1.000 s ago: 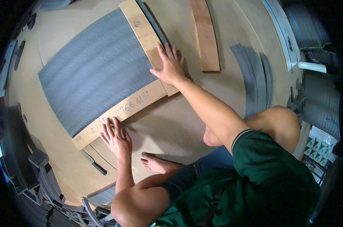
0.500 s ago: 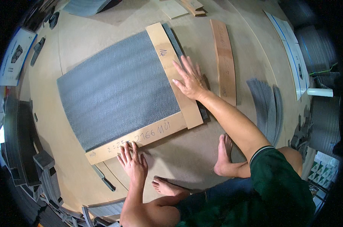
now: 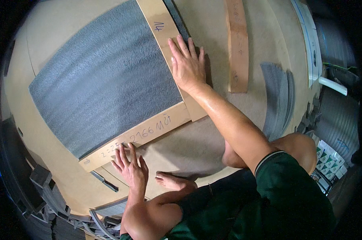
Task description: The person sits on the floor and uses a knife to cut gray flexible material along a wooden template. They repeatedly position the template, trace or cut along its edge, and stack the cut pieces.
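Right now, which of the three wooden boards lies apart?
The rightmost board, right of the right hand; the middle board and lower board meet in an L.

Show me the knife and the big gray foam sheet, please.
Knife (image 3: 106, 183), head view: front of its black handle.
Big gray foam sheet (image 3: 109, 82), head view: middle of its top surface.

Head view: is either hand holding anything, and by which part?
Nothing appears grasped: the left hand touches the lower wooden strip at its near edge; the right hand lies open across the upper wooden strip.
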The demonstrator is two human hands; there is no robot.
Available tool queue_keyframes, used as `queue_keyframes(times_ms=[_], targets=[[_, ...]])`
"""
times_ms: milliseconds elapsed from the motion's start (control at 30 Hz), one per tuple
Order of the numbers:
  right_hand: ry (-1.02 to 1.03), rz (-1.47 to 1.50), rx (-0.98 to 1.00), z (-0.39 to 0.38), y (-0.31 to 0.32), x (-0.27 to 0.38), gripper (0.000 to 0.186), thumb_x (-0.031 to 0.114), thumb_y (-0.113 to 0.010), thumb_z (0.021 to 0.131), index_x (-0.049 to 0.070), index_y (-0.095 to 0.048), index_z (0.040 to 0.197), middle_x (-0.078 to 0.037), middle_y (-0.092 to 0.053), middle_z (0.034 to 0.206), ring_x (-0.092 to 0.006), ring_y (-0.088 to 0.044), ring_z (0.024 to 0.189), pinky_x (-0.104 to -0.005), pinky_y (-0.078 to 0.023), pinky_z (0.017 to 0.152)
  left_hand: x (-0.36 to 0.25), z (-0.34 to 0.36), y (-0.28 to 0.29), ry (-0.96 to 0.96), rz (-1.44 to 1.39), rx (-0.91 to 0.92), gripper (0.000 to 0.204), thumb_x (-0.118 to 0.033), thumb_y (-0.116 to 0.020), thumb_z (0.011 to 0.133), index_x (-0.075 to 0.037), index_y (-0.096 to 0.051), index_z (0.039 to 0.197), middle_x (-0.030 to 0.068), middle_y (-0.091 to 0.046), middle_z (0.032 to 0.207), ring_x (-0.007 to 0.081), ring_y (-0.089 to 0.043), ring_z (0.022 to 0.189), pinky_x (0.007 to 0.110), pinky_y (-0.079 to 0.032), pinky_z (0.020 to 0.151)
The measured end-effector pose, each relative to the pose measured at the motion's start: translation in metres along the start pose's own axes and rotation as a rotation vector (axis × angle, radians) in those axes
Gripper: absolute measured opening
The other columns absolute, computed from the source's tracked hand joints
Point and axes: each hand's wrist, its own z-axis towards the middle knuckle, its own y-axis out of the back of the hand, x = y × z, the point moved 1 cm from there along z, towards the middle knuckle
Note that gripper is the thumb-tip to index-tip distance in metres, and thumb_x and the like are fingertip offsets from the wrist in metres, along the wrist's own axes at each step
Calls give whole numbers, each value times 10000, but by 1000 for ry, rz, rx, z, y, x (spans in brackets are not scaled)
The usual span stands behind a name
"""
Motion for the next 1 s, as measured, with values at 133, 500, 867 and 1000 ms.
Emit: queue_keyframes(times_ms=[133,500,867,1000], targets=[[-32,-17,-4,0,-1,3,617,292,-536,1061,201,-365,1647,-131,-338,1707,-446,-339,1542,-738,-235,1205,6,2,6,-36,9,47,717,-217,-690,905,-192,-501,1596,206,-343,1687,436,-255,1575,679,-83,1271],[-54,60,0,2,1,6,604,268,-554,1048,160,-407,1624,-151,-365,1686,-483,-369,1505,-661,-285,1222,9,3,9,-63,-44,81,750,-190,-704,901,-155,-465,1612,222,-308,1690,469,-233,1572,660,-151,1274],[-21,81,-39,2,-1,7,598,230,-575,1035,114,-431,1603,-207,-380,1663,-534,-393,1470,-650,-293,1223,7,5,8,-70,-59,80,769,-137,-725,878,-127,-470,1603,243,-287,1689,496,-219,1569,647,-211,1267],[-18,61,-35,1,-3,8,594,231,-564,1044,117,-423,1609,-205,-369,1674,-539,-383,1477,-666,-307,1209,5,5,10,-90,-66,64,785,-87,-710,883,-85,-433,1618,268,-274,1681,528,-221,1555,621,-240,1266]])
